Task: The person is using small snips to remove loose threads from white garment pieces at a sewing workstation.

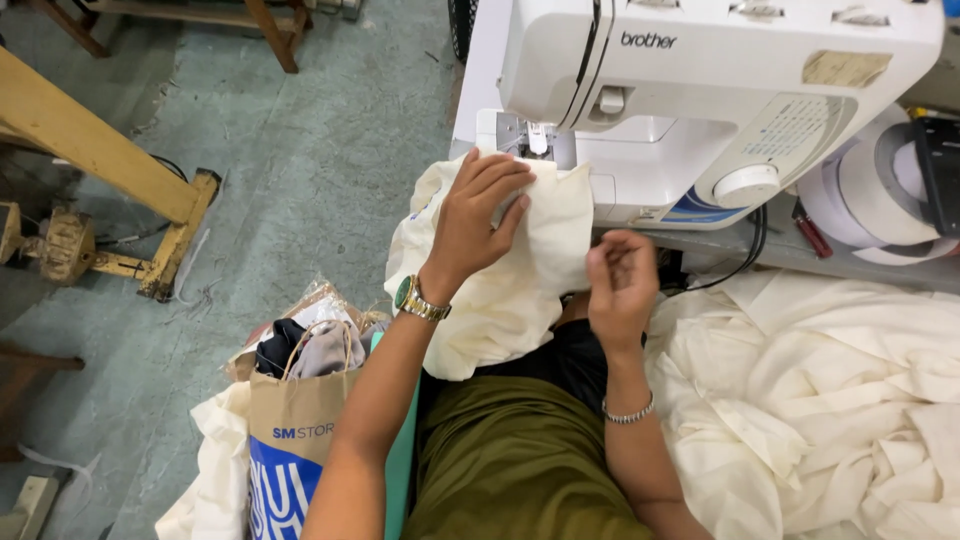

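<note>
The needle point(537, 140) seems hidden behind cream cloth point(520, 270).

A paper shopping bag point(295, 420) stuffed with clothes stands on the green concrete floor point(320, 170). Left of the bag sits a yellow wooden frame point(100, 160); far right of it lie white tape rolls point(880, 190).
</note>
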